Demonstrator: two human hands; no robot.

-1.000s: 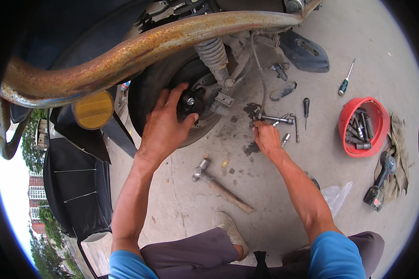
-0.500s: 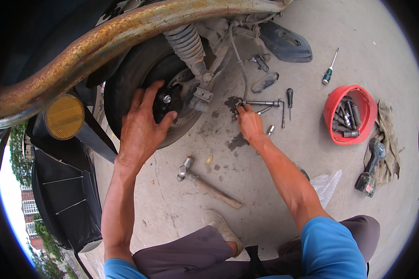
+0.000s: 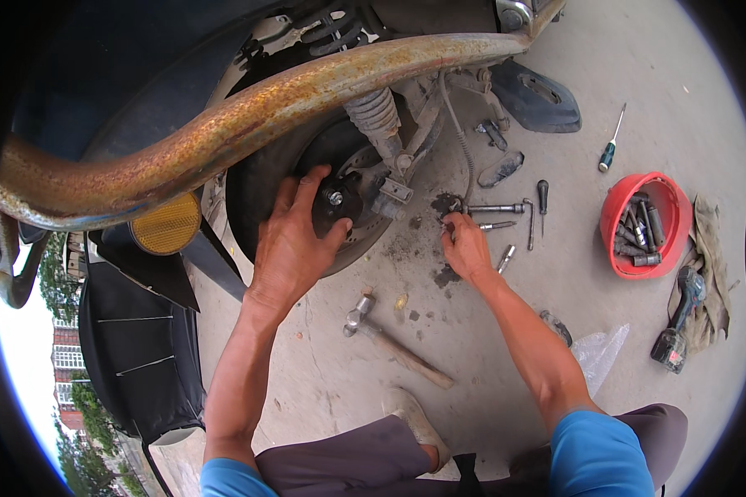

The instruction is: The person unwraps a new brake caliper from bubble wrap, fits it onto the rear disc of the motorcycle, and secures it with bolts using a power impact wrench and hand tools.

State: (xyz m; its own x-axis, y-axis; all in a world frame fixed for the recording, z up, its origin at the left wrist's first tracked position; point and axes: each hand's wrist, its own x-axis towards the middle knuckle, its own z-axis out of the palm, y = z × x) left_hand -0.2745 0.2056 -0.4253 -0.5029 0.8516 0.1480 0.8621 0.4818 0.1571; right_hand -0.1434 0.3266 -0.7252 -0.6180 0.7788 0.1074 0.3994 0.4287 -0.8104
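Note:
My left hand [image 3: 297, 244] rests at a wheel [image 3: 245, 195], its thumb and fingers spread around the black hub with an axle nut [image 3: 335, 198] in the middle. Low over the concrete, my right hand [image 3: 470, 251] has its fingertips pinched together beside a dark oily patch; whatever is between them is hidden. A cable [image 3: 462, 132] hangs down to that same spot. Just past these fingers lie a socket wrench [image 3: 497, 208], a small pointed tool [image 3: 499, 225] and a metal socket piece [image 3: 506, 258]. A ball-peen hammer [image 3: 398, 346] lies between my forearms.
A rusty bar [image 3: 249, 137] crosses above the wheel, near a shock absorber [image 3: 375, 116]. Rightward are a black-handled screwdriver [image 3: 543, 199], a green-handled screwdriver [image 3: 608, 154], a red bowl [image 3: 680, 224] of sockets, a cordless power tool [image 3: 680, 319] and a rag [image 3: 711, 282].
The whole view has shifted, so everything sits lower and further right. My left hand stays around the hub; my right hand stays low by the cable end and tools.

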